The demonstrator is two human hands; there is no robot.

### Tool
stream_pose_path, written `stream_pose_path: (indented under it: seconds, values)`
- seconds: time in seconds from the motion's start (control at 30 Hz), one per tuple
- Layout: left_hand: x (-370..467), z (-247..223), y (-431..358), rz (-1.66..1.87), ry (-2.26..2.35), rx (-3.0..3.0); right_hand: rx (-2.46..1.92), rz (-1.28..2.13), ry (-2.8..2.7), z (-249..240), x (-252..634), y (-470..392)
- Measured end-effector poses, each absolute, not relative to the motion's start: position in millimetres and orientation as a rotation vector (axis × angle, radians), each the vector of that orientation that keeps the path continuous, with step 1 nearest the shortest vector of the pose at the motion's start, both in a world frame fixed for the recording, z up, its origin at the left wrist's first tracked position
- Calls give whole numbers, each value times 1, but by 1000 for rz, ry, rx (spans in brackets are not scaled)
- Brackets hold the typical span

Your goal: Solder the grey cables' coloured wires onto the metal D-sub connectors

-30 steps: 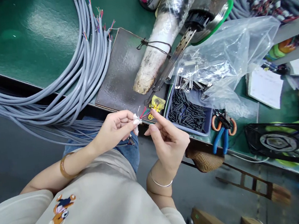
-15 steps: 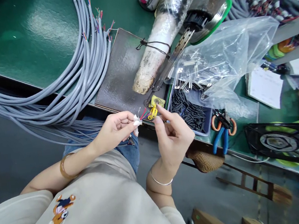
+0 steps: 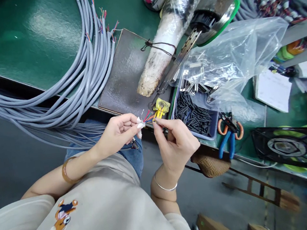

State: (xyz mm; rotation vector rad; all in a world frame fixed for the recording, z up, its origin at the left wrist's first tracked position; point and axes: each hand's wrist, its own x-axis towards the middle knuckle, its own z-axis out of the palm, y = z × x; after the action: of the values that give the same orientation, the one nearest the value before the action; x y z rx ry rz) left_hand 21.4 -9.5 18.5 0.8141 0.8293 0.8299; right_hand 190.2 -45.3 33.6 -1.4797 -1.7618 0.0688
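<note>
My left hand (image 3: pixel 122 130) is closed on the end of a grey cable, its fingertips wrapped in something white. Thin coloured wires (image 3: pixel 148 117) fan out from those fingertips toward the right. My right hand (image 3: pixel 174 136) pinches at the wire tips with thumb and index finger, right beside a yellow fixture (image 3: pixel 160 108) at the bench edge. What exactly lies between these fingertips is too small to tell. Above the fixture, a wrapped white tube (image 3: pixel 155 66) points down over a dark board (image 3: pixel 122 72).
Many grey cables (image 3: pixel 83 82) curve across the left. Right of the fixture stands a blue bin (image 3: pixel 213 132) of small black parts, under a clear bag (image 3: pixel 248 52) of metal connectors. Pliers (image 3: pixel 230 135) and a black fan (image 3: pixel 293 147) lie farther right.
My right hand's fingertips have moved a little left and down, off the yellow fixture and onto the wire tips, and have closed together. My left hand has barely moved.
</note>
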Motion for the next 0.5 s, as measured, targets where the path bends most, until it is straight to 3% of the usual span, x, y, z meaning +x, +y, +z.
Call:
stream_pose_path:
  seconds: [0.27,0.5]
  values:
    - [20,20,-10,825,804,820,-1572,480,-1651,41,192,-50]
    - [23,16,-13,862,866,859,-1621,347,-1420,37,189,-49]
